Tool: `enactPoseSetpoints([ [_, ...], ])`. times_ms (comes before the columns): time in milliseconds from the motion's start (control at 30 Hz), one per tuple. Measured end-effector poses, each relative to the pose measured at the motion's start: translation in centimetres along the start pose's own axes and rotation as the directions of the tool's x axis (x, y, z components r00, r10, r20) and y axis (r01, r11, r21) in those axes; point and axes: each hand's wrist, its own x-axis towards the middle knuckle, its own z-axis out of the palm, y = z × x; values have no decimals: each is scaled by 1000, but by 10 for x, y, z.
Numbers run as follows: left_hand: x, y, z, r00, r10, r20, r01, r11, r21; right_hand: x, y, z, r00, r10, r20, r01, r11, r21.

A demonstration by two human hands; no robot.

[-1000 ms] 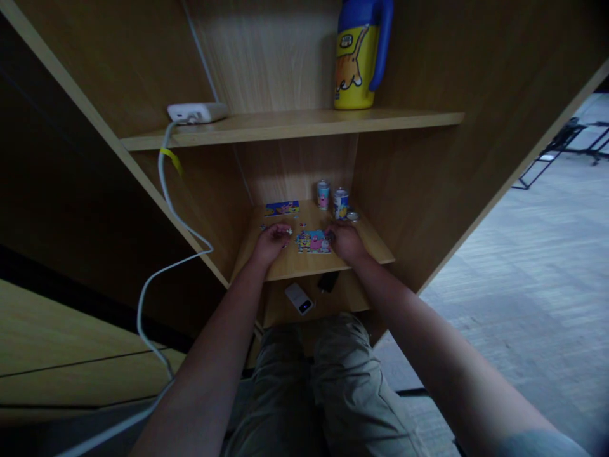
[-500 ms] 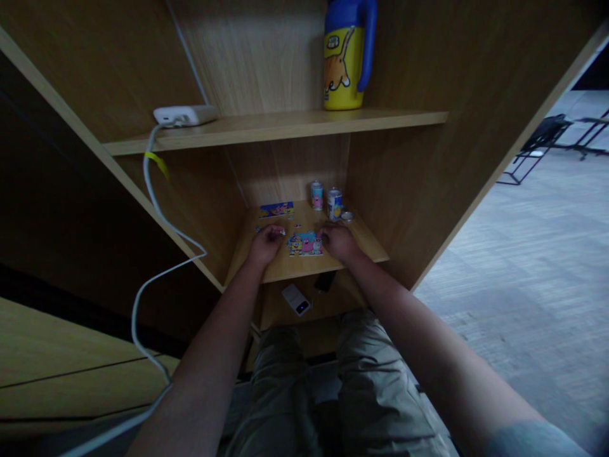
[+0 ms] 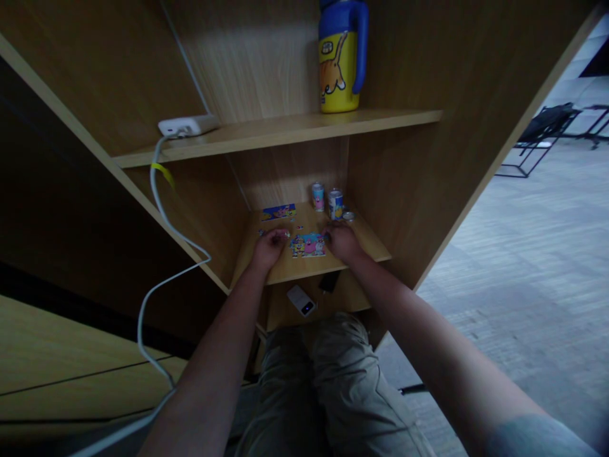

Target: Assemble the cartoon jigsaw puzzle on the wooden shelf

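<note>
A partly joined jigsaw puzzle [image 3: 309, 245] with bright cartoon figures lies near the front of the middle shelf. At its left, my left hand [image 3: 270, 247] is closed, with a small puzzle piece [image 3: 287, 235] at the fingertips. My right hand [image 3: 342, 242] rests at the puzzle's upper right edge, its fingers curled together; what they pinch, if anything, is hidden. Loose pieces [image 3: 299, 227] lie behind the puzzle. Farther back on the left is a blue picture card [image 3: 278, 212] with similar figures.
Two small printed cans [image 3: 318, 197] [image 3: 335, 204] and a round lid [image 3: 349, 216] stand at the back right. Above, the upper shelf [image 3: 285, 130] holds a yellow-blue mug [image 3: 340, 60] and a white power bank [image 3: 188, 125] with a hanging cable [image 3: 159, 216]. Below lies a phone [image 3: 301, 301].
The view has shifted slightly. The right hand's fingers have drawn a little outward, and more of the puzzle's upper right corner shows. My right knee has moved inward. The left hand still pinches its piece.
</note>
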Motion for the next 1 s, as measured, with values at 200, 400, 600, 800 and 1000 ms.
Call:
enactPoseSetpoints([
  [200,-1,3,-1,1000,2,22,-2,1000,12,-1,-2,-1,1000,11,1,-11,1000,-1],
  [400,-2,2,0,999,12,41,-12,1000,-7,-1,-3,-3,999,19,28,-19,1000,-10],
  [600,-3,1,1,999,8,33,-7,1000,-7,-1,-3,-2,1000,8,9,-7,1000,-29],
  [800,-2,-1,1,1000,27,14,-26,999,-44,-1,-2,-1,1000,13,5,-13,999,-35],
  [1000,2,-6,3,999,11,41,-7,996,-85,-1,-3,-1,1000,17,-5,-17,1000,-25],
])
